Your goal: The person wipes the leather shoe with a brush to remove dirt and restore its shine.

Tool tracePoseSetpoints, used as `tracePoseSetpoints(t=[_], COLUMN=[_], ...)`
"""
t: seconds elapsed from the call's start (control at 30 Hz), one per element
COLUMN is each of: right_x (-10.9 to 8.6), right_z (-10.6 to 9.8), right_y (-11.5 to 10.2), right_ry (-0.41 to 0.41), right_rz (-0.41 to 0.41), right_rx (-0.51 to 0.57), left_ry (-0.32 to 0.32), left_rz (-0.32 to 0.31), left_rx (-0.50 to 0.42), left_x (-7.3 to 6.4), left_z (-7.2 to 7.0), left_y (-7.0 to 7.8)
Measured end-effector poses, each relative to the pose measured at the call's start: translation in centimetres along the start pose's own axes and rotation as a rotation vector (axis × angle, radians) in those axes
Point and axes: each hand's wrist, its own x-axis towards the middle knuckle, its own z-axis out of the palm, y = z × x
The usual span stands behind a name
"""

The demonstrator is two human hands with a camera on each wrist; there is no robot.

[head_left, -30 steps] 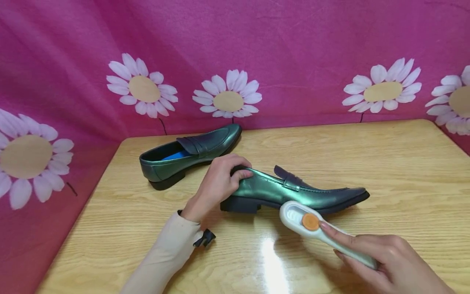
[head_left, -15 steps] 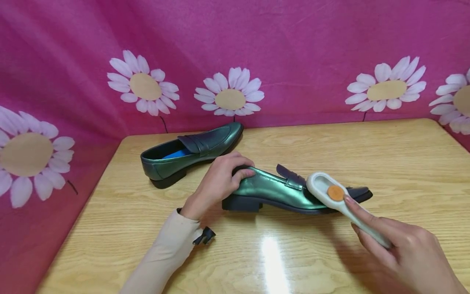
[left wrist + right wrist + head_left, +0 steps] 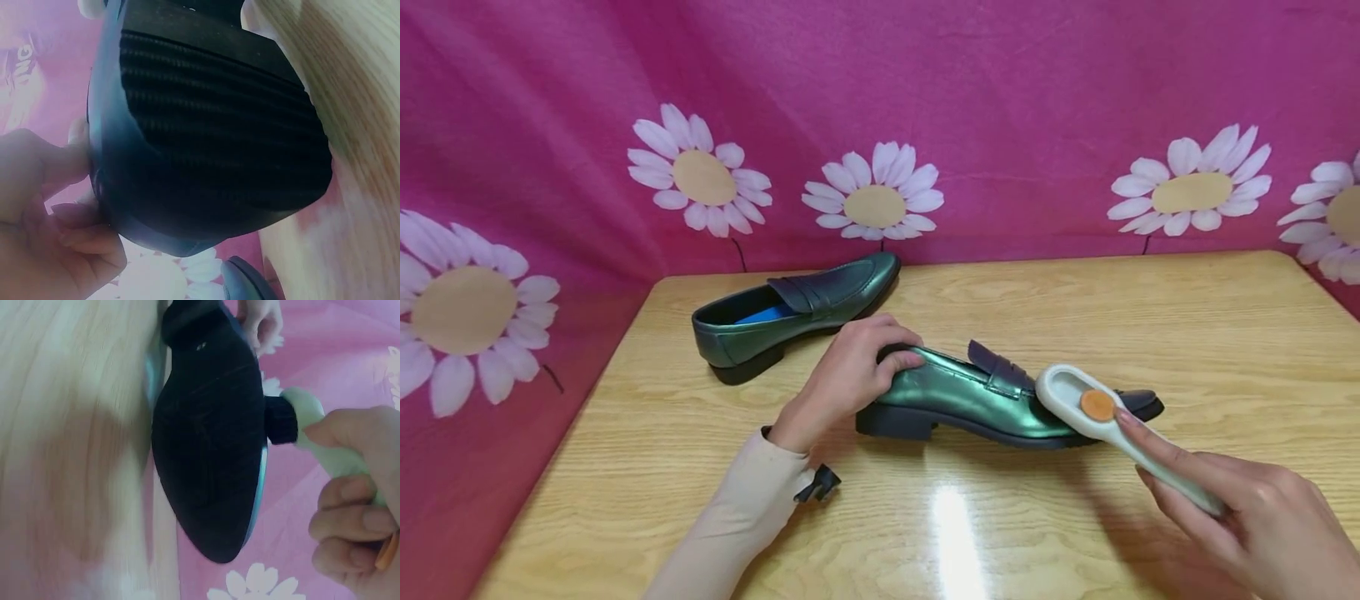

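My left hand point(image 3: 850, 367) grips a shiny dark-green loafer point(image 3: 955, 392) by its heel opening, thumb outside and fingers over the rim. The shoe's toe points right. Its ridged heel point(image 3: 219, 125) fills the left wrist view, and its dark sole point(image 3: 206, 425) shows in the right wrist view. Whether the shoe touches the table is unclear. In my right hand point(image 3: 1262, 508) is a white-handled shoe brush point(image 3: 1067, 400) with an orange button, index fingertip at the button. The brush's dark bristles point(image 3: 281, 420) lie against the upper, ahead of the strap.
A matching loafer point(image 3: 797, 312) with a blue insole stands upright behind my left hand, toe toward the back. Both are on a wood-grain table point(image 3: 1225, 333). A pink cloth point(image 3: 1022, 100) with printed daisies hangs along the back and left edges.
The brush has gone from the loafer's lower side up and rightward onto the front of its upper, then slightly farther right and down. My left hand keeps its grip on the heel.
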Motion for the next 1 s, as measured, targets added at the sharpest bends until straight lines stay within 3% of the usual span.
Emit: tracePoseSetpoints(t=[0.17, 0.3, 0.53, 0.57, 0.67, 0.8, 0.9, 1.0], right_x=[-0.4, -0.6, -0.2, -0.2, -0.2, -0.1, 0.0, -0.1], right_z=[0.7, 1.0, 1.0, 1.3, 2.4, 3.7, 3.9, 4.0], right_y=[-0.4, -0.3, -0.1, -0.2, -0.5, -0.9, -0.9, -0.7], right_ry=[-0.186, -0.179, -0.071, -0.067, -0.189, -0.286, -0.241, -0.229], right_rz=[0.006, -0.076, 0.078, 0.066, 0.014, -0.078, -0.085, -0.06], right_rx=[0.011, 0.014, -0.062, -0.06, -0.033, -0.011, -0.028, -0.039], left_ry=[0.024, 0.038, 0.027, 0.02, -0.021, -0.075, -0.113, -0.187], left_rz=[0.014, 0.01, 0.02, 0.019, -0.003, -0.007, 0.036, 0.069], left_rx=[-0.058, -0.08, -0.011, -0.006, -0.003, 0.024, 0.105, 0.232], left_x=[-0.1, -0.1, -0.2, -0.3, -0.6, -1.1, -1.2, -1.3], left_z=[0.0, -0.1, -1.2, -1.6, -2.2, -2.1, -2.1, -2.4], left_y=[0.0, -0.1, -0.3, -0.5, -1.1, -2.5, -3.0, -2.2])
